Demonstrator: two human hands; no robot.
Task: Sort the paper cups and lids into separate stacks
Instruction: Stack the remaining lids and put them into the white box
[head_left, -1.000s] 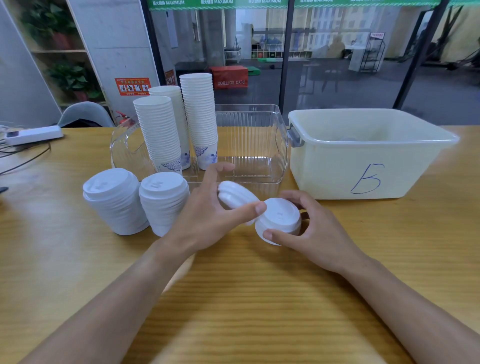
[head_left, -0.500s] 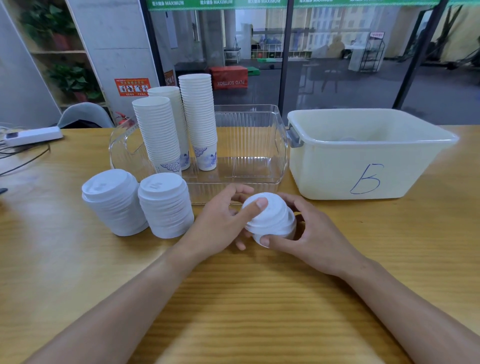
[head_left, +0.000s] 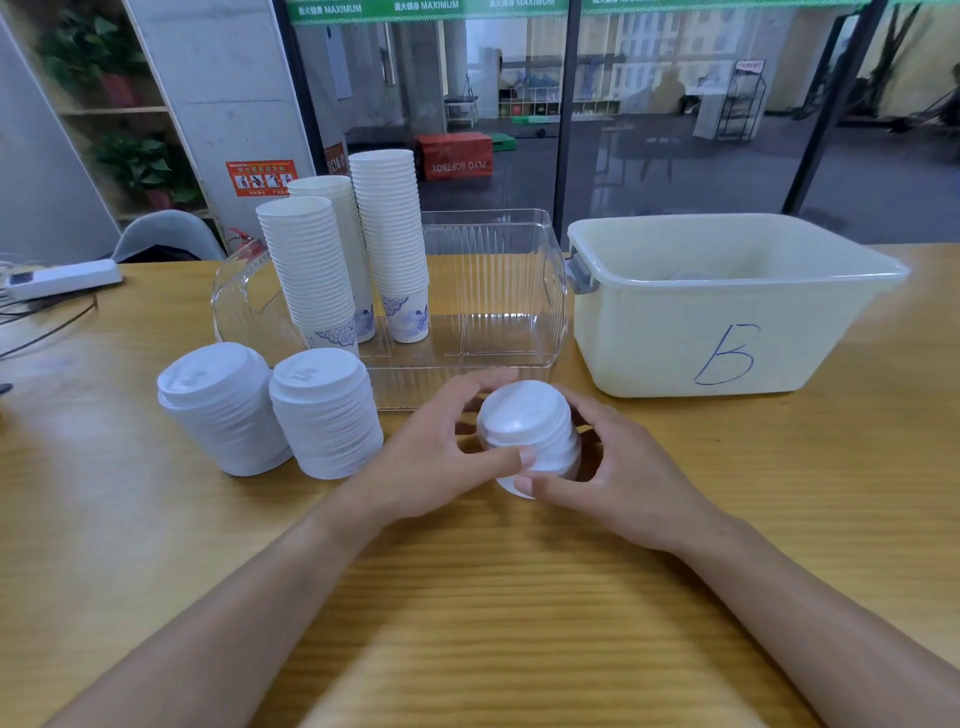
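Observation:
A small stack of white lids (head_left: 527, 431) stands on the wooden table (head_left: 467, 597) in front of me. My left hand (head_left: 436, 457) grips it from the left, thumb across its front. My right hand (head_left: 618, 478) grips it from the right, fingers curled round the back. Two taller stacks of white lids (head_left: 223, 410) (head_left: 324, 413) stand to the left. Three tall stacks of paper cups (head_left: 311, 270) (head_left: 389, 239) (head_left: 345, 208) stand in the left part of a clear plastic tray (head_left: 550, 291).
A cream plastic tub (head_left: 727, 332) marked "B" sits at the right, touching the tray's side. A white power strip (head_left: 62, 278) with cables lies at the far left edge. A grey chair back (head_left: 166, 241) shows behind the table.
My left hand brought a tilted lid down onto the one my right hand held. Both hands now close round the joined small stack.

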